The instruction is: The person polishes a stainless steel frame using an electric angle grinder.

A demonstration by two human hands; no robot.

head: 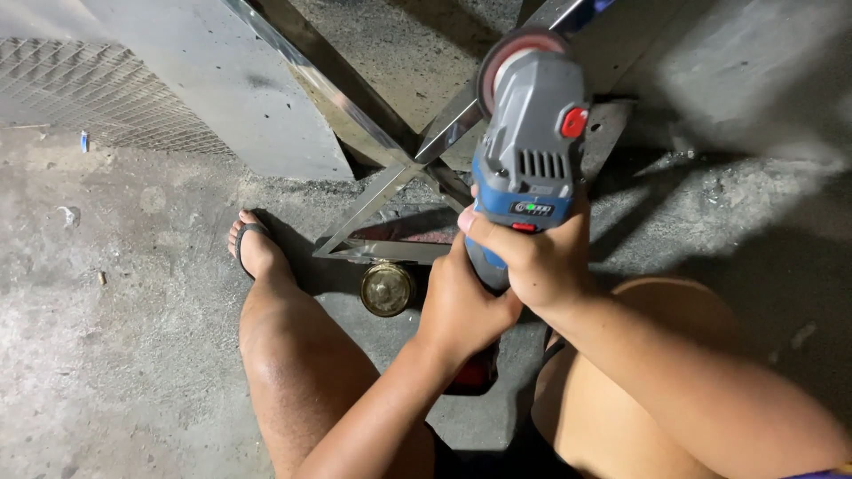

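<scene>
Where the concrete floor (106, 372) spreads out under the person, it is grey, stained and gritty, with small scraps of litter on the left and a patch of wire mesh (98, 89) laid flat at the upper left beside a pale slab (231, 80). Both hands hold a cordless grinder (531, 142), grey and blue with a red button, pointed away from the body: the right hand (541, 257) is wrapped tight around the body of the tool just below its blue band, and the left hand (461, 306) is closed around the grip lower down, touching the right. The grinder's disc (510, 53) sits at the far end, against or just above the steel frame (373, 124), a set of shiny bars that cross in an X and meet a lower bar near the floor; whether the disc touches the metal cannot be told. A round brass-coloured can (387, 288) lies on the floor just under that lower bar. The left foot (253, 248), in a sandal, rests on the floor beside the frame. The tool's base is mostly hidden by the left hand, only a red part showing beneath. The right leg is cut off below the knee by the arms, and the frame runs out of view at the top.
</scene>
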